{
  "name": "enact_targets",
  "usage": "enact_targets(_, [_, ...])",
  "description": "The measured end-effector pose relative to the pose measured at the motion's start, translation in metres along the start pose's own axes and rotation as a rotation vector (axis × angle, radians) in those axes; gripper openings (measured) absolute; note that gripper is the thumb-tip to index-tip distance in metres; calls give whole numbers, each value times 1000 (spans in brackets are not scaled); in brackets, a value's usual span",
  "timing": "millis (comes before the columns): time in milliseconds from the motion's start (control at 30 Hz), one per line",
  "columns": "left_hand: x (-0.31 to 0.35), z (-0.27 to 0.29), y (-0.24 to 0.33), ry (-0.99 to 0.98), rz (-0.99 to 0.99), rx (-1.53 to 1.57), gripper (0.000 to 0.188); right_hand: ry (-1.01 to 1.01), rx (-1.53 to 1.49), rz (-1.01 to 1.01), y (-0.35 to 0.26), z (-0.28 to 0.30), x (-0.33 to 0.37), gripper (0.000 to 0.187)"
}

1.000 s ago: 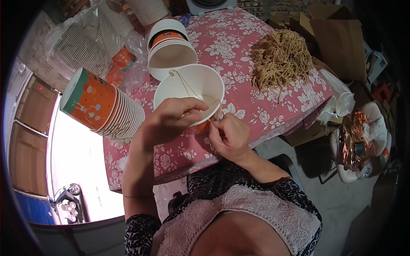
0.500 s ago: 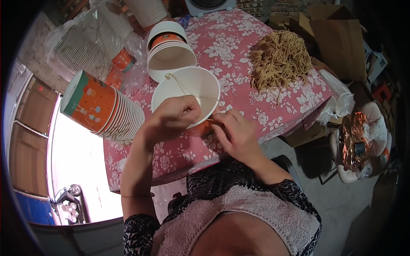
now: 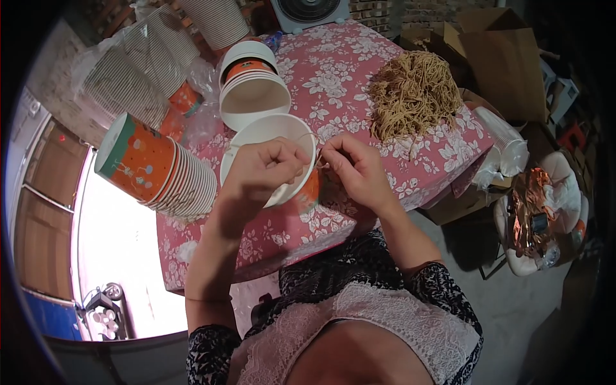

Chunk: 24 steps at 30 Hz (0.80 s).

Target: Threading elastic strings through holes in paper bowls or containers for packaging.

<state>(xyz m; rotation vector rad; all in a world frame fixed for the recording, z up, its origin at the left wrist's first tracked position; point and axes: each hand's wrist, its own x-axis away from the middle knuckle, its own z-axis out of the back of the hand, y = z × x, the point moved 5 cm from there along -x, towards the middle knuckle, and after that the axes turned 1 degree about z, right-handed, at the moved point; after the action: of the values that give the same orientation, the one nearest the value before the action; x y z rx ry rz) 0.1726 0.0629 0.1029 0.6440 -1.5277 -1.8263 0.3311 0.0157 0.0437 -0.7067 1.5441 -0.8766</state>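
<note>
A paper bucket (image 3: pixel 255 131), white inside and orange outside, lies tilted on the table with its mouth toward me. My left hand (image 3: pixel 273 165) is closed in front of the mouth, hiding part of it. Next to the bucket's right rim, my right hand (image 3: pixel 354 168) pinches with thumb and forefinger. A thin tan cord (image 3: pixel 308 135) runs between the two hands, and both grip it. Where the cord meets the bucket is hidden by the fingers.
Nested buckets (image 3: pixel 173 170) lie at the left, with more (image 3: pixel 255 99) behind the one at my hands. A heap of tan cords (image 3: pixel 416 96) rests at the right of the flowered tablecloth (image 3: pixel 330 77). Cardboard boxes (image 3: pixel 504 70) and a chair holding copper-coloured foil (image 3: pixel 529 212) stand beyond.
My right hand has risen from the bucket's outer side to beside its rim. My left hand has shifted slightly right, and the cord loop inside the bucket has been drawn between the hands.
</note>
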Motion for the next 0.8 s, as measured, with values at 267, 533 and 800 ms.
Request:
enact_targets(267, [-11, -7, -2, -22, 11, 67, 19, -92, 7, -30, 7, 4, -1, 6])
enact_targets(533, [-20, -7, -11, -39, 6, 132, 15, -69, 242, 229, -36, 18, -19, 15])
enact_targets(800, [-28, -9, -9, -87, -60, 36, 10, -301, 291, 428, -54, -3, -45, 20])
